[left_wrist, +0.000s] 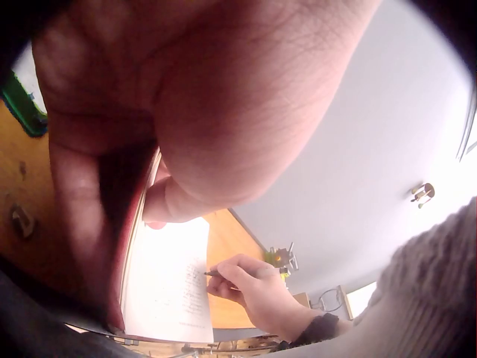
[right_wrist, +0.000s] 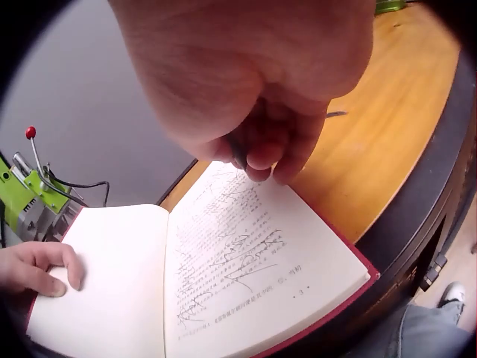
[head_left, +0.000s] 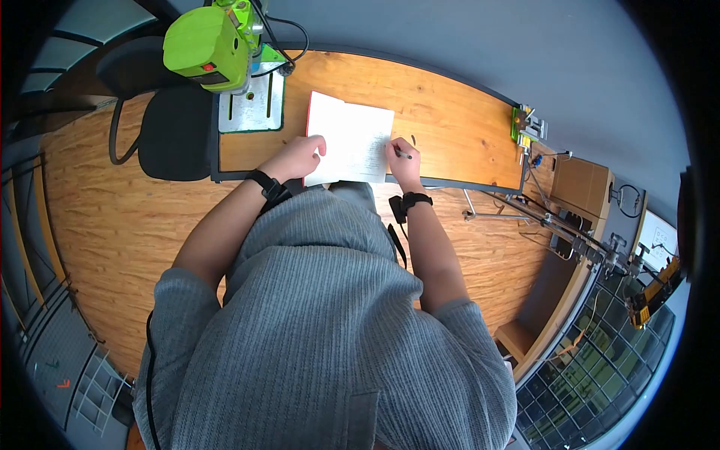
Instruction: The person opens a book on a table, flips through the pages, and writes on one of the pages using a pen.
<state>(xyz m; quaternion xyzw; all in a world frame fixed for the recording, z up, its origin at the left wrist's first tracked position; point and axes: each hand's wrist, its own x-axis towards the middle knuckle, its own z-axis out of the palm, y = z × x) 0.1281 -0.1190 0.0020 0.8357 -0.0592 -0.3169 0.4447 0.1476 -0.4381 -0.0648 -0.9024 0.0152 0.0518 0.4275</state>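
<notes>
An open book [head_left: 346, 142] with a red cover lies at the table's front edge. My left hand [head_left: 300, 156] grips its left edge, thumb on the blank left page and fingers round the outside of the red cover [left_wrist: 133, 242]. My right hand [head_left: 406, 166] pinches a dark pen [head_left: 403, 154] over the right side of the printed page [right_wrist: 223, 261]. Loose handwritten scrawls run across the printed lines there. The pen's tip is hidden behind the fingers in the right wrist view. A small slim dark piece [right_wrist: 337, 114] lies on the wood just beyond the right hand.
A green drill press [head_left: 206, 52] with a metal base plate [head_left: 251, 112] stands at the table's left end. A small vise-like device [head_left: 529, 126] sits at the right end of the wooden table [head_left: 457, 112]. A black chair [head_left: 176, 135] is at the left.
</notes>
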